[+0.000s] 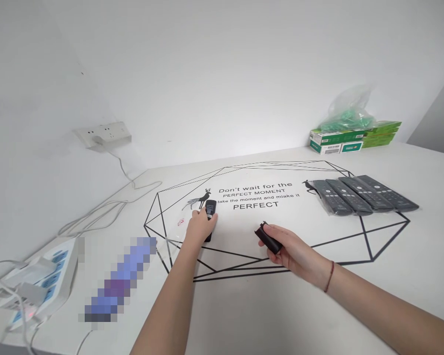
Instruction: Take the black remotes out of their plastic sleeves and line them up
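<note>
Across the middle of the frame, black lettering on the white bench (244,310) reads, in four lines, "Don't wait for the", "PERFECT MOMENT", "take the moment and miake it" and "PERFECT", with "miake" apparently spelled so. At the upper right, the green-and-white boxes (336,138) show barcodes and print too small to read, while the wrapped remotes (370,195) below them bear key markings equally illegible. Left of centre, a small red sign on the clear plastic (180,222) and the pale print on the dark remote (210,208) cannot be made out
</note>
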`<control>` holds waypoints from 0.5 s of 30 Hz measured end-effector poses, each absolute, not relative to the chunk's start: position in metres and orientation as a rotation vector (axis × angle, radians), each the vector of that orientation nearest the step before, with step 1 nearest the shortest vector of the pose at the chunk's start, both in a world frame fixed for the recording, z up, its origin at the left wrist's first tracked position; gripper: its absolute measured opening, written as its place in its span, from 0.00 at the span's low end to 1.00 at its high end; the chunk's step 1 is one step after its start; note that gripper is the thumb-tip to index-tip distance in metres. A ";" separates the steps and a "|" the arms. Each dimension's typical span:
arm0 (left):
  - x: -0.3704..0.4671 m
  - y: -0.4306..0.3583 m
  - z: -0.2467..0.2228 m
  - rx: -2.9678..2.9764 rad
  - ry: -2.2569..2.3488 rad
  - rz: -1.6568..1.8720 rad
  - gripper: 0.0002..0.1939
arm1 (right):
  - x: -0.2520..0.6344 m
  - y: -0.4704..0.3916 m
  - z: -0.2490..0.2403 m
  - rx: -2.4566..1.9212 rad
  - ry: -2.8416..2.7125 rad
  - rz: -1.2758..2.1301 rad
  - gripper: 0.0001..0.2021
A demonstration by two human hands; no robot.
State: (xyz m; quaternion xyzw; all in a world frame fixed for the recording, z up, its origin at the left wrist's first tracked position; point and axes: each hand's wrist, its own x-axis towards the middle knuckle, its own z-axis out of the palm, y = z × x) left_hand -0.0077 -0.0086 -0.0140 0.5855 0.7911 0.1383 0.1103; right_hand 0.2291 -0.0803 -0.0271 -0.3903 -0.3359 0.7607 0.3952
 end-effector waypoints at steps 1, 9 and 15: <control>-0.008 -0.009 -0.014 1.744 2.352 0.369 0.28 | 0.229 -0.080 -0.027 -0.990 -0.853 1.933 0.15; -0.001 -0.010 -0.011 1.825 2.525 0.258 0.23 | 0.230 -0.082 -0.025 -0.992 -0.883 1.934 0.16; -0.006 -0.007 -0.012 1.829 2.571 0.248 0.21 | 0.227 -0.082 -0.028 -0.987 -0.993 1.902 0.11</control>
